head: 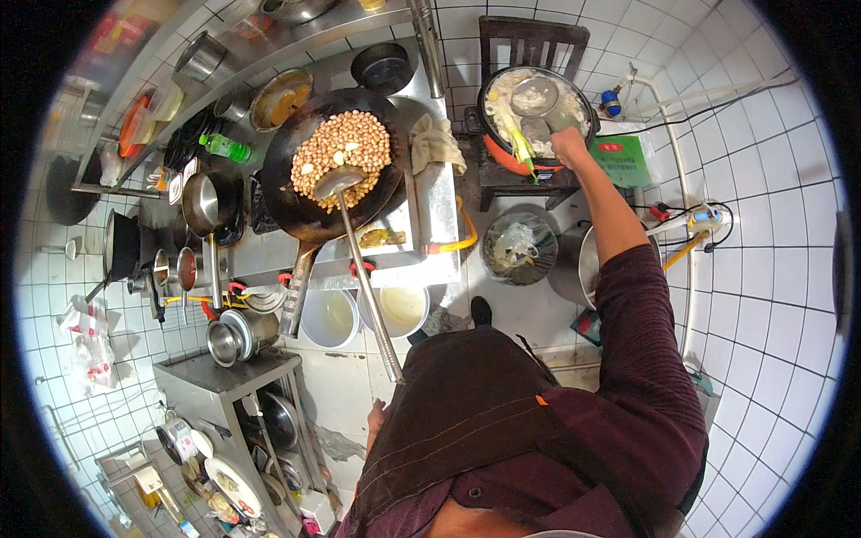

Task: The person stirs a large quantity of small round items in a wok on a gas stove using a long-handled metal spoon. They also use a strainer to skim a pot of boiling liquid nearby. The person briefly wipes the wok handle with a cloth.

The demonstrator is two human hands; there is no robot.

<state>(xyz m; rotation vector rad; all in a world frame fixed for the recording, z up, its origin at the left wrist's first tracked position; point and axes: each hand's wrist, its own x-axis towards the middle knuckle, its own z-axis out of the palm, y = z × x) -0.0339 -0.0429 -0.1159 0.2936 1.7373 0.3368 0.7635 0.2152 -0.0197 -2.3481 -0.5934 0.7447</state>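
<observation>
My right hand is over the near-right rim of a large black pot, its fingers closed around a metal utensil whose handle is mostly hidden. Inside the pot, a round metal ladle and a green onion stalk lie in pale broth. My left hand hangs low beside my apron, partly hidden; its grip is unclear. On the stove, a black wok holds many peanuts with a few pale pieces. A wok ladle rests in them, its long handle reaching towards my apron.
The pot stands on a dark wooden chair. Below are a lined bin, a tall metal pot and white buckets. A smaller pan and a green bottle sit left of the wok. A metal rack stands lower left.
</observation>
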